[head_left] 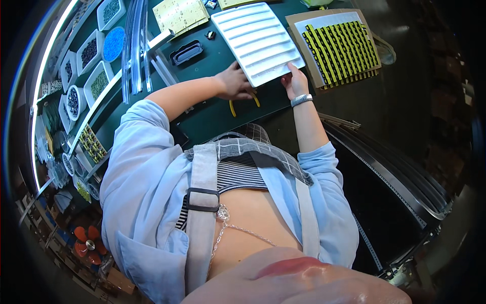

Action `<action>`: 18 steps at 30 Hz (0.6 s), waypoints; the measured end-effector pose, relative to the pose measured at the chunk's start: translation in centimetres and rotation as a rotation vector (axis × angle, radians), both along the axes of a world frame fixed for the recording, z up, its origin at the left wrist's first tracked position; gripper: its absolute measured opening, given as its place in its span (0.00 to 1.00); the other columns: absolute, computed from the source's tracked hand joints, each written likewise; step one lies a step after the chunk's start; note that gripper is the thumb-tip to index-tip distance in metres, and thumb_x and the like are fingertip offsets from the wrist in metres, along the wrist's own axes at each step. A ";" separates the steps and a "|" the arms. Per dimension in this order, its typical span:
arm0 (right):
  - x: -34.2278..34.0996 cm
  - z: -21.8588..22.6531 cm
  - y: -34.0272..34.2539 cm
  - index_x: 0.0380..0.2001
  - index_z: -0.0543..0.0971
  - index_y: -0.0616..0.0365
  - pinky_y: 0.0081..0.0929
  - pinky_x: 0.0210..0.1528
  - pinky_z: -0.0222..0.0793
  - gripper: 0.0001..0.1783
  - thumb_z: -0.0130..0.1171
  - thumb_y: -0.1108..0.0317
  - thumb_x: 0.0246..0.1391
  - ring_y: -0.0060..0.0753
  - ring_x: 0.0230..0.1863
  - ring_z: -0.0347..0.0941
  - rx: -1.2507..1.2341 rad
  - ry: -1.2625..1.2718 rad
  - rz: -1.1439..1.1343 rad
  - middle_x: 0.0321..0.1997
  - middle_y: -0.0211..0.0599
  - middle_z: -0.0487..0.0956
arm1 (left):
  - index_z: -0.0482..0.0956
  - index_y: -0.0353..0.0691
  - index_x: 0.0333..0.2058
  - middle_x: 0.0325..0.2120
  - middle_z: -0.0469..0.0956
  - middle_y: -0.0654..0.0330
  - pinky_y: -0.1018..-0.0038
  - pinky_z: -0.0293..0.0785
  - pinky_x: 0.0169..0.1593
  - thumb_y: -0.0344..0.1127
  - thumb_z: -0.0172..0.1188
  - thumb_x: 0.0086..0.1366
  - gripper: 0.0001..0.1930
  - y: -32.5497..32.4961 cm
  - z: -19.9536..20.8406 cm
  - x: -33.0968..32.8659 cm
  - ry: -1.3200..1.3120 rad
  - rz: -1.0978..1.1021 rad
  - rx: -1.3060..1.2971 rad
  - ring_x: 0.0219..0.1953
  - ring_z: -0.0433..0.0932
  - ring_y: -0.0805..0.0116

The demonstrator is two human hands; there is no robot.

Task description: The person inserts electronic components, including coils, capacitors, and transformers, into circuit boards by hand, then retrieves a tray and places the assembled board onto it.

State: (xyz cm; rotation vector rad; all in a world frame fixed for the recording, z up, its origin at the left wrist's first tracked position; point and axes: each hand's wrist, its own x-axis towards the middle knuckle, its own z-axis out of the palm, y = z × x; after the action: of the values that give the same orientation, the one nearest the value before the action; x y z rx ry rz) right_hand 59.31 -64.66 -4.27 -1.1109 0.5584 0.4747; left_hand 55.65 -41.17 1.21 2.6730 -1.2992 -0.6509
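Observation:
A white ribbed plastic tray [258, 43] is tilted above the green worktable. My right hand [296, 83] grips its near right corner, thumb on top and fingers beneath. At the tray's near left edge is my left hand [235, 82], its fingers apart and partly hidden by the tray; whether it touches the tray I cannot tell. Just below the left hand lies a hand tool with yellow handles [233, 108], its head hidden under the hand and tray.
Right of the tray, yellow-and-black strips [341, 53] lie in rows on cardboard. A black oblong holder [186, 52], yellow sheets [180, 16] and clear plastic tubes [135, 50] lie leftward. White bins of small parts [98, 80] line the left. A black conveyor-like frame [385, 177] stands at right.

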 end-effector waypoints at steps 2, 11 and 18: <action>0.4 0.0 0.2 0.38 0.74 0.53 0.20 0.31 0.66 0.12 0.58 0.58 0.56 0.20 0.29 0.70 -0.043 -0.011 -0.002 0.31 0.25 0.76 | 0.66 0.51 0.59 0.60 0.59 0.51 0.46 0.44 0.64 0.55 0.48 0.64 0.27 0.4 0.3 -0.2 0.061 0.050 0.088 0.65 0.52 0.47; 1.2 1.0 0.9 0.40 0.74 0.55 0.20 0.29 0.68 0.13 0.58 0.60 0.56 0.22 0.28 0.72 -0.249 -0.059 0.008 0.32 0.27 0.77 | 0.65 0.45 0.57 0.59 0.59 0.49 0.46 0.43 0.65 0.58 0.48 0.64 0.30 2.4 -2.1 -2.0 -0.170 0.151 -0.118 0.65 0.52 0.50; 1.6 1.1 1.3 0.40 0.74 0.56 0.21 0.29 0.69 0.13 0.59 0.60 0.56 0.22 0.28 0.72 -0.186 -0.032 -0.027 0.32 0.28 0.77 | 0.64 0.46 0.60 0.60 0.60 0.52 0.48 0.42 0.65 0.59 0.48 0.63 0.32 -1.0 -2.9 -1.1 -0.261 0.132 -0.206 0.65 0.54 0.51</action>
State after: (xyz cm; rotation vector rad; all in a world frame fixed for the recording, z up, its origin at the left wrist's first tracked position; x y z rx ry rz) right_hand 60.93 -63.33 -3.22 -1.2846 0.5983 0.3865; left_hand 54.57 -42.12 -1.72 2.7065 -1.1558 -0.1460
